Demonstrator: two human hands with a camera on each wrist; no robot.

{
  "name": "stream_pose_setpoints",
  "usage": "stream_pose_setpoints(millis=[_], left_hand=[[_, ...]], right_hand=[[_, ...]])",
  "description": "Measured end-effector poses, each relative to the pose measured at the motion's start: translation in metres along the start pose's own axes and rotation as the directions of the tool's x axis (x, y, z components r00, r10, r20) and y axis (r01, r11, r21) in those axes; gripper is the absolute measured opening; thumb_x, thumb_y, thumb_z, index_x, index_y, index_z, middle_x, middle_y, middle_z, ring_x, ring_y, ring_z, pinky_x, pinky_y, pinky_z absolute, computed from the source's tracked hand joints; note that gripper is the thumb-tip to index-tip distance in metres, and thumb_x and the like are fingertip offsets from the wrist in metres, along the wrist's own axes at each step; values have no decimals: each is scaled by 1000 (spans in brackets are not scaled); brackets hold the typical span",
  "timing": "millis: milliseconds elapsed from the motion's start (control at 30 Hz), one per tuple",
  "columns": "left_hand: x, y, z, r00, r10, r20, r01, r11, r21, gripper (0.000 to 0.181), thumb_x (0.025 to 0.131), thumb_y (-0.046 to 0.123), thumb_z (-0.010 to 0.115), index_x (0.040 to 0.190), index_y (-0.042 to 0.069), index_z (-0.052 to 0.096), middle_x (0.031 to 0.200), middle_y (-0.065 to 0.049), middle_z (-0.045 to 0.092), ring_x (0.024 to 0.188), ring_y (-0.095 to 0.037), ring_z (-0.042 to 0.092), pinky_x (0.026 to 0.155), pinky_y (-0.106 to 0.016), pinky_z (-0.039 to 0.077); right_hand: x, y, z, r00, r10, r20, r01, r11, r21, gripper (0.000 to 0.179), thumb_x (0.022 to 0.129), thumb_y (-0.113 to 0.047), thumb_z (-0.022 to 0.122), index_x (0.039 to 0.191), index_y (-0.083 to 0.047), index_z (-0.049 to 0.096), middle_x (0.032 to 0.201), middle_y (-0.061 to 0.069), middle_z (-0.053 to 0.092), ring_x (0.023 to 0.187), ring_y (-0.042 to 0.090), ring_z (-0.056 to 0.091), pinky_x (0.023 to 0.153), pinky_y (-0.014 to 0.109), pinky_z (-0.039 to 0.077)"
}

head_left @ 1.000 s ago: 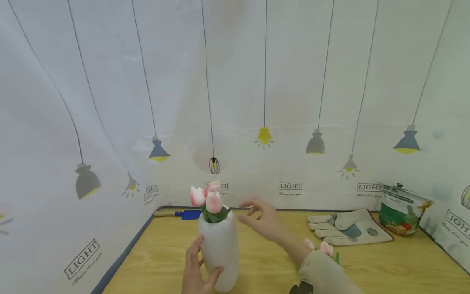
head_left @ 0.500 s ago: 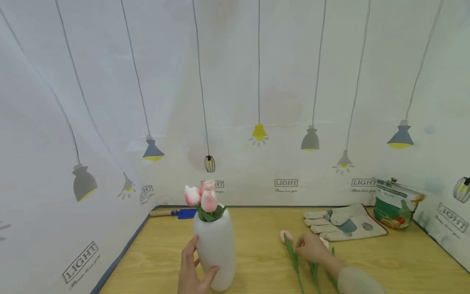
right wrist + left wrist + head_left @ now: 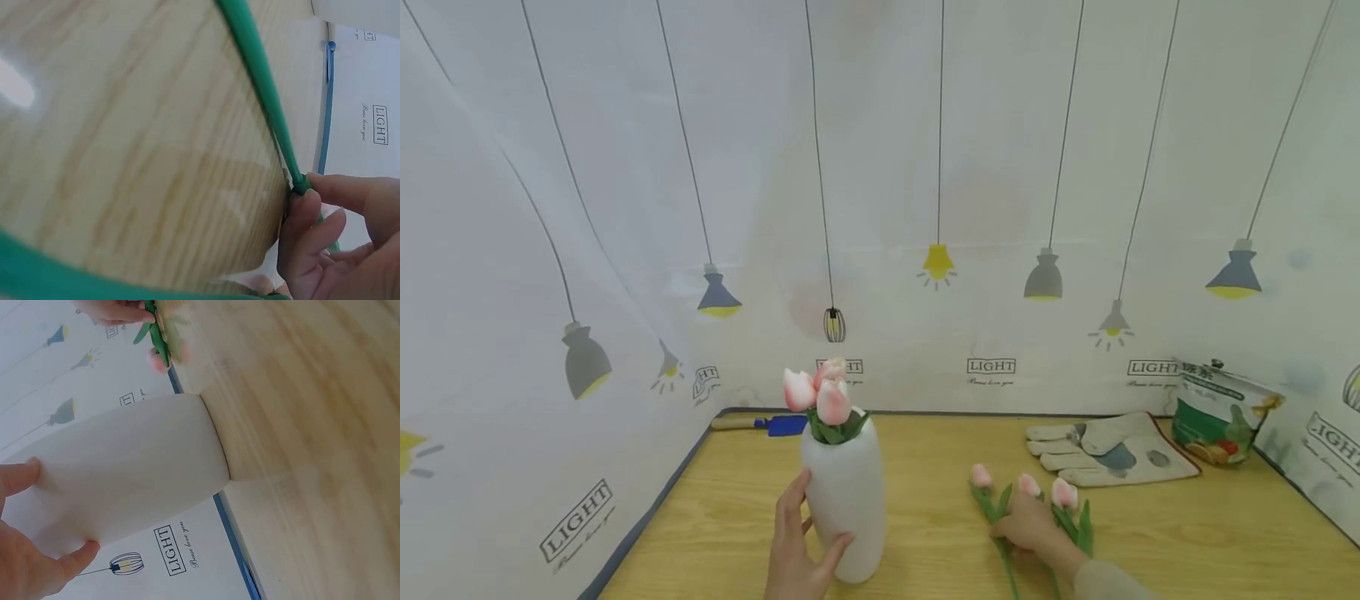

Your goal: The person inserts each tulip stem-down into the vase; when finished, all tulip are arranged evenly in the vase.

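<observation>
A tall white vase [image 3: 846, 508] stands upright on the wooden table, with several pink-and-white tulips [image 3: 833, 402] in its mouth. My left hand [image 3: 801, 537] holds the vase from its left side, thumb in front; the left wrist view shows the fingertips on the white wall [image 3: 125, 469]. To the right of the vase, my right hand [image 3: 1033, 525] is low over three loose tulips. Its thumb and fingers pinch a green tulip stem [image 3: 269, 100], seemingly that of the leftmost tulip [image 3: 981, 476]. The other two, a middle tulip [image 3: 1028, 485] and a right tulip [image 3: 1064, 493], lie partly hidden by the hand.
A pale work glove [image 3: 1120, 450] lies at the back right beside a green and white bag [image 3: 1217, 417]. A blue trowel [image 3: 784, 426] with a wooden handle lies at the back left. A lamp-printed wall sheet [image 3: 1000, 317] encloses the table [image 3: 925, 467].
My right hand has left the vase's mouth, moved right and down to the loose tulips, and now pinches a stem. The left hand keeps its hold on the vase.
</observation>
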State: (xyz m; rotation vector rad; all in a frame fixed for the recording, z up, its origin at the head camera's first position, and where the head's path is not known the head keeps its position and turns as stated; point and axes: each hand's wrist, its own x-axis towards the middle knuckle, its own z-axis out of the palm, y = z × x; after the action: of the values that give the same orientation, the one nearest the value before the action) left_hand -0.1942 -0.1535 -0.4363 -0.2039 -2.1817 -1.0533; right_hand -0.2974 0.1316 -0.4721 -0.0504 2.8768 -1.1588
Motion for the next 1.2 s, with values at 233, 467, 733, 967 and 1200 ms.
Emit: stream_pose_setpoints(millis=[233, 467, 733, 967, 1200], left_hand=[[1, 0, 0, 1000, -3, 2, 3, 1000, -9, 93, 64, 5, 77, 138, 14, 22, 125, -20, 36, 108, -36, 46, 70, -43, 55], [1, -1, 1, 999, 36, -16, -36, 999, 2, 93, 62, 4, 78, 137, 11, 24, 125, -19, 38, 107, -32, 45, 68, -39, 55], [1, -2, 0, 999, 34, -14, -34, 999, 6, 94, 61, 5, 79, 137, 11, 24, 125, -18, 37, 105, -32, 46, 69, -37, 55], [1, -3, 0, 999, 35, -17, -35, 999, 2, 94, 61, 4, 79, 137, 11, 24, 125, -19, 37, 106, -32, 45, 69, -38, 55], [1, -5, 2, 999, 33, -24, -33, 999, -10, 96, 60, 5, 80, 138, 12, 24, 127, -16, 36, 110, -29, 43, 70, -37, 55]], right_hand=[[-1, 2, 6, 999, 33, 18, -34, 997, 69, 22, 67, -12, 71, 61, -5, 50, 44, -1, 47, 31, 4, 40, 32, 14, 34], [3, -2, -1, 996, -80, 27, 73, 974, 212, 18, 74, -11, 67, 68, -3, 52, 49, -1, 48, 38, 7, 43, 36, 14, 35], [11, -63, -45, 996, -80, 44, 52, 889, 456, 30, 82, -23, 62, 99, 0, 52, 77, 4, 58, 55, 13, 52, 44, 20, 40], [16, -138, -95, 960, -276, -41, 265, 853, 449, 33, 83, -24, 61, 106, -3, 53, 83, 5, 60, 56, 12, 55, 45, 24, 46], [1, -196, -129, 823, -484, -298, 567, 730, 382, 27, 84, -28, 61, 99, -6, 55, 90, 9, 62, 54, 12, 56, 43, 25, 47]])
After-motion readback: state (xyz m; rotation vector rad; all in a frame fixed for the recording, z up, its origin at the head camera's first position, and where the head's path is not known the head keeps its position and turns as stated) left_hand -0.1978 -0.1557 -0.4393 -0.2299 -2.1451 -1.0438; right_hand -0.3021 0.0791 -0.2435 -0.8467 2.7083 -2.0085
